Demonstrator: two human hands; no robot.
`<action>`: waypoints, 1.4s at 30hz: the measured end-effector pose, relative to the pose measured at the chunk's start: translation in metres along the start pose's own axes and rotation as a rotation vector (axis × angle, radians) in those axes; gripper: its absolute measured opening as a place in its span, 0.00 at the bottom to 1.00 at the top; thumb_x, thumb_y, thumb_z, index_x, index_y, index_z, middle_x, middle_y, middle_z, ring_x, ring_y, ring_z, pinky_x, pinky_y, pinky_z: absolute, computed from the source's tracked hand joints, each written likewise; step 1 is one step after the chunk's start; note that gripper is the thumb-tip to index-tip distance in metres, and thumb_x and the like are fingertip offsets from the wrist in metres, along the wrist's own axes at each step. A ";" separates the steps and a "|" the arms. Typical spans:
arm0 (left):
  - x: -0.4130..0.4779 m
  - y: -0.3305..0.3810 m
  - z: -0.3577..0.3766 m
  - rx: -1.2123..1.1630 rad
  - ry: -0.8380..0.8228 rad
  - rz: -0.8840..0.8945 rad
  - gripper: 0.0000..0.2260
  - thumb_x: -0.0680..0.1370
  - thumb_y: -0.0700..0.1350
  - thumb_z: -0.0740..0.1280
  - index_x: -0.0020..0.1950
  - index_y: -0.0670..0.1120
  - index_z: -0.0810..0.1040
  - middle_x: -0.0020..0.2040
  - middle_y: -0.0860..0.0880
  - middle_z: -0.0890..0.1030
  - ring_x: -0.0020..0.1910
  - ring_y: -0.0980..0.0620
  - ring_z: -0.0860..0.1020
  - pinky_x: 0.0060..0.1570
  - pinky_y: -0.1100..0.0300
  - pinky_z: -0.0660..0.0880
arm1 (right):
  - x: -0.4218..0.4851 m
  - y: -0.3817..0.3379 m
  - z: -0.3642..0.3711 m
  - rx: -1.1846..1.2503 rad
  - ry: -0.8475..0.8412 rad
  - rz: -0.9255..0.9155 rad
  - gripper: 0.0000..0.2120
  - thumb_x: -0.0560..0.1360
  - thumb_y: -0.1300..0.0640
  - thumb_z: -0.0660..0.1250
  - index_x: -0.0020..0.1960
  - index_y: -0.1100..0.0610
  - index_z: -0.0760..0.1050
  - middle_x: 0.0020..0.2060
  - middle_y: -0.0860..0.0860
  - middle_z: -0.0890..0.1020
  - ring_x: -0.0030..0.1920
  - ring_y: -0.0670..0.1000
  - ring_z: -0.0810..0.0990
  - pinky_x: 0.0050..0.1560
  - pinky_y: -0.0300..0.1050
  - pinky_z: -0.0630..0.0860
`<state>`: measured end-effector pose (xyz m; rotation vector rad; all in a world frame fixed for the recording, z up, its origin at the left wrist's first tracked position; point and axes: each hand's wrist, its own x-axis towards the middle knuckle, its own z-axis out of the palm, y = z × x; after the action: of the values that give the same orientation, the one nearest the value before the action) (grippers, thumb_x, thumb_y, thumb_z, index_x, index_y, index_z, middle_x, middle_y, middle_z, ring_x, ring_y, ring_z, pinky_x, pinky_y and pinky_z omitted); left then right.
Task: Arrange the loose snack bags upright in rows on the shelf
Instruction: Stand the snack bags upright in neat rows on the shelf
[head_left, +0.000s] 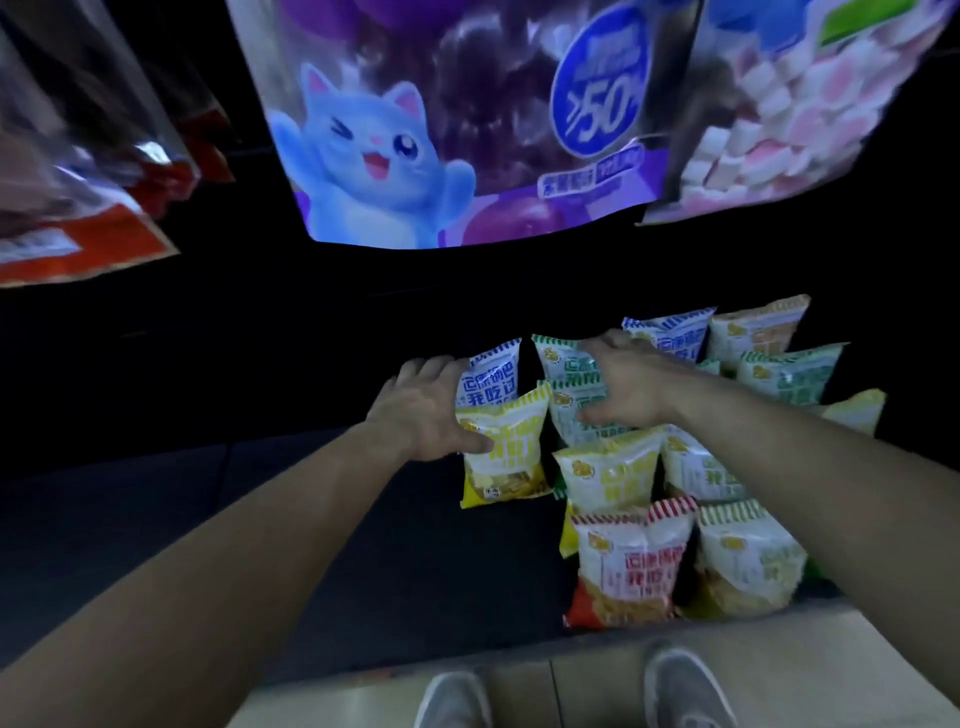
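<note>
One view only, from the head camera, looking down on a low dark shelf (363, 545); roughly a dozen snack bags stand in rows on its right half, the left half bare. The left hand (421, 410) lies with fingers spread on the left side of a yellow bag (501, 457), thumb across its front, pressing rather than gripping; a blue bag (491, 376) stands just behind. The right hand (628, 384) rests flat and spread on the green bags (576, 400) in the next row, clasping nothing; a red bag (631, 561) stands nearest the edge. Judged light, puffed and soft, with slick film; likely to slide or topple if pushed high; best taken at the sealed top edge or both sides. Large hanging packs (441, 130) overhead; grey shoes (685, 686) below.
</note>
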<state>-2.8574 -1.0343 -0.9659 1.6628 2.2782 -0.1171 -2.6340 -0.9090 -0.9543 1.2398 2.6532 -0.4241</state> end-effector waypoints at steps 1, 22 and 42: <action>0.010 0.000 0.010 -0.027 0.000 -0.010 0.52 0.66 0.69 0.72 0.80 0.55 0.47 0.80 0.52 0.52 0.78 0.44 0.50 0.76 0.46 0.54 | 0.015 0.002 0.007 -0.008 0.009 -0.006 0.46 0.75 0.42 0.71 0.82 0.50 0.47 0.80 0.51 0.52 0.78 0.57 0.56 0.72 0.54 0.66; 0.055 -0.015 0.059 -0.192 0.042 0.111 0.55 0.63 0.64 0.77 0.80 0.59 0.46 0.79 0.63 0.49 0.77 0.48 0.34 0.75 0.52 0.53 | 0.062 0.027 0.053 0.011 0.086 -0.012 0.59 0.65 0.48 0.81 0.81 0.46 0.43 0.80 0.46 0.56 0.77 0.57 0.50 0.71 0.55 0.66; 0.009 0.003 0.101 -0.451 0.277 -0.239 0.52 0.69 0.66 0.71 0.80 0.51 0.42 0.80 0.51 0.48 0.76 0.45 0.58 0.64 0.46 0.72 | 0.048 -0.042 0.064 -0.210 0.068 -0.291 0.40 0.65 0.33 0.73 0.72 0.47 0.68 0.66 0.46 0.73 0.69 0.53 0.62 0.70 0.54 0.57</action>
<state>-2.8364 -1.0507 -1.0642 1.2340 2.4546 0.5645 -2.6938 -0.9218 -1.0209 0.8254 2.8565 -0.1377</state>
